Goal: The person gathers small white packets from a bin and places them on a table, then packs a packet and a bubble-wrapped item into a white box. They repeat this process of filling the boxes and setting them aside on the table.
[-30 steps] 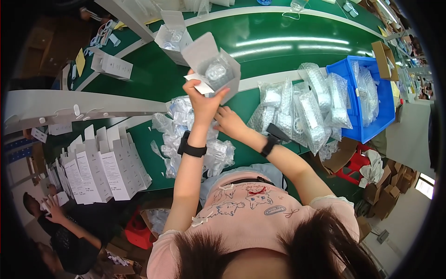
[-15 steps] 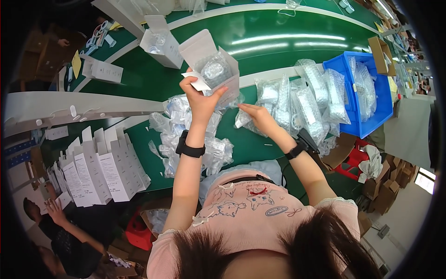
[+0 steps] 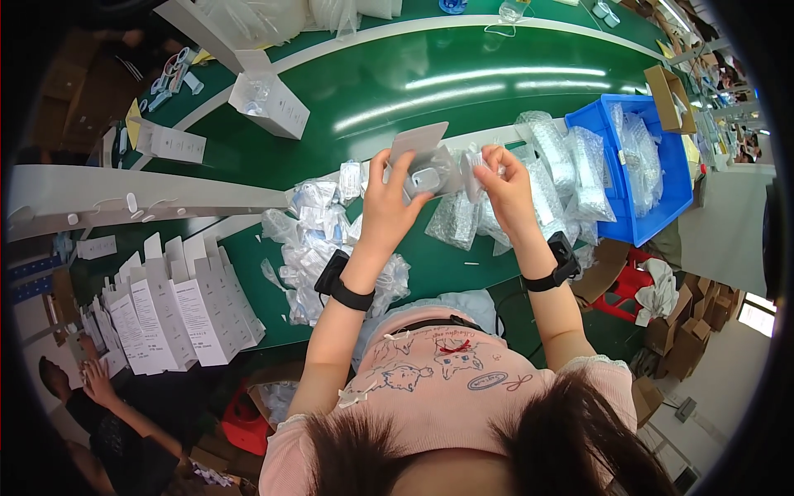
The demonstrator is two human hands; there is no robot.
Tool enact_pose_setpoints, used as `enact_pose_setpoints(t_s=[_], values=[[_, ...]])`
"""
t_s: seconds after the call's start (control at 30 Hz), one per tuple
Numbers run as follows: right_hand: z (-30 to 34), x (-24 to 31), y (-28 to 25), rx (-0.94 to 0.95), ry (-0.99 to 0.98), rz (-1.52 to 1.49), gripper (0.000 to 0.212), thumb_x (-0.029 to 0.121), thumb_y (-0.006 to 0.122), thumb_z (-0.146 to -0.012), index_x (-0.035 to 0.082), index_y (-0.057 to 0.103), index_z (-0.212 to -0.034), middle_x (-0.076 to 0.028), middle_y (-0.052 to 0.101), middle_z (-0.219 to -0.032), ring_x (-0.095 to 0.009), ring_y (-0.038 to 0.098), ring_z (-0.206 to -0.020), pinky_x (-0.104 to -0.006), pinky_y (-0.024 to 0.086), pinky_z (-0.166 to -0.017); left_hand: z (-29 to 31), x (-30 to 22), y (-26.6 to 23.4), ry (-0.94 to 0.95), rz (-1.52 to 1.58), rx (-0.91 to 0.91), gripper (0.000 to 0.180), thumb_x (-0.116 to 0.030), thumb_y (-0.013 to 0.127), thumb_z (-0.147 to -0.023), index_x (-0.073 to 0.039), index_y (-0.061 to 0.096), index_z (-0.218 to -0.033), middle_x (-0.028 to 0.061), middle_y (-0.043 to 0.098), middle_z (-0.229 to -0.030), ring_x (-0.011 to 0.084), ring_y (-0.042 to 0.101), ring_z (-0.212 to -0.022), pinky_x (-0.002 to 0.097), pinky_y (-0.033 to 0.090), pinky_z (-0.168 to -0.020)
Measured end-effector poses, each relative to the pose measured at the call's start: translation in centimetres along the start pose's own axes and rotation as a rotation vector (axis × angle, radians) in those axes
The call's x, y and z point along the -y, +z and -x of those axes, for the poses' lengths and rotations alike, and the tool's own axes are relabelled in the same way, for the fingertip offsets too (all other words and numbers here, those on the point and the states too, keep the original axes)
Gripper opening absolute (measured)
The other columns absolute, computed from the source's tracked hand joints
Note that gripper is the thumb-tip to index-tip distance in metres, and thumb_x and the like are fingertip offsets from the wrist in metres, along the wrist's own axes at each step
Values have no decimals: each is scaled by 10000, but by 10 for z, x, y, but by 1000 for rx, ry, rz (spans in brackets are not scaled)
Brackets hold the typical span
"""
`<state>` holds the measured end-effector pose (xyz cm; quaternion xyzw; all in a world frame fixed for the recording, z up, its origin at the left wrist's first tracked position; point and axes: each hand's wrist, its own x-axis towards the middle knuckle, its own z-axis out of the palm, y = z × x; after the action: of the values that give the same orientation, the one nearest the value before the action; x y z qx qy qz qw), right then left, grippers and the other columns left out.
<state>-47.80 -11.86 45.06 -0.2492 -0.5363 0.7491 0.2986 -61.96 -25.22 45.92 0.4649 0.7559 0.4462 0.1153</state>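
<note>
My left hand (image 3: 389, 202) is wrapped round an open white carton (image 3: 420, 139), its flap raised at the far side. Inside the carton lie clear plastic and a small rounded white item (image 3: 426, 179). Just right of the carton's opening, the fingers of my right hand (image 3: 509, 188) pinch a small clear plastic packet (image 3: 472, 175); its contents cannot be made out. Behind and beside that hand lie several bubble-wrap pouches (image 3: 550, 153). Left of my left hand is a heap of small clear bags (image 3: 318, 240) with white and bluish contents.
A blue bin (image 3: 662, 211) at the right holds more bubble-wrapped goods. Upright white cartons (image 3: 194, 314) stand in rows at the left. One open filled carton (image 3: 277, 103) stands on the green table (image 3: 372, 83) beyond a white rail. Another person's hand (image 3: 98, 380) shows at lower left.
The carton in my left hand has come nearer and to the right, tipping over. My right hand, earlier stretched toward the pouches without a visible packet, now pinches a clear packet beside the carton.
</note>
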Motion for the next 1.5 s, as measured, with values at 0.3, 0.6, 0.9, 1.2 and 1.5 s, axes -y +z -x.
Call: enact_pose_setpoints(t_s=[0.3, 0.6, 0.9, 1.2, 1.5], values=[[1, 14, 42, -119, -224, 347, 179, -29, 576, -737, 34, 506, -889, -65, 514, -925, -137, 511, -786, -237, 431, -578, -15, 6, -11, -356, 98, -81, 120, -46, 660, -590, 32, 594, -653, 165, 562, -946, 314, 568, -814, 340, 443, -700], [2, 15, 57, -39, -677, 701, 269, -52, 604, -654, 31, 574, -909, -94, 525, -861, -209, 531, -760, -273, 434, -584, -15, 17, -6, -260, 71, -156, 138, -61, 682, -594, 23, 599, -665, 98, 584, -899, 194, 572, -729, 264, 424, -617], [-12, 4, 55, 113, -782, 1149, 209, 4, 660, -614, 40, 574, -801, -62, 538, -745, -234, 499, -652, -316, 405, -534, -13, 11, -6, -300, 93, -143, 139, -59, 672, -596, 25, 595, -676, 114, 589, -878, 226, 579, -750, 281, 429, -644], [-4, -20, 65, 72, -529, 1507, 172, 159, 665, -650, 78, 584, -779, -26, 555, -739, -211, 500, -747, -424, 381, -756, -13, 16, 1, -297, 87, -205, 130, -58, 660, -610, 27, 588, -676, 125, 590, -873, 244, 576, -759, 290, 429, -663], [7, -6, 56, 360, -514, 1321, 347, 241, 695, -653, 76, 591, -939, -52, 590, -940, -243, 448, -1083, -594, 110, -984, -14, 26, -4, -246, 109, -257, 123, -59, 655, -643, 30, 578, -682, 119, 587, -895, 228, 580, -765, 273, 430, -667]])
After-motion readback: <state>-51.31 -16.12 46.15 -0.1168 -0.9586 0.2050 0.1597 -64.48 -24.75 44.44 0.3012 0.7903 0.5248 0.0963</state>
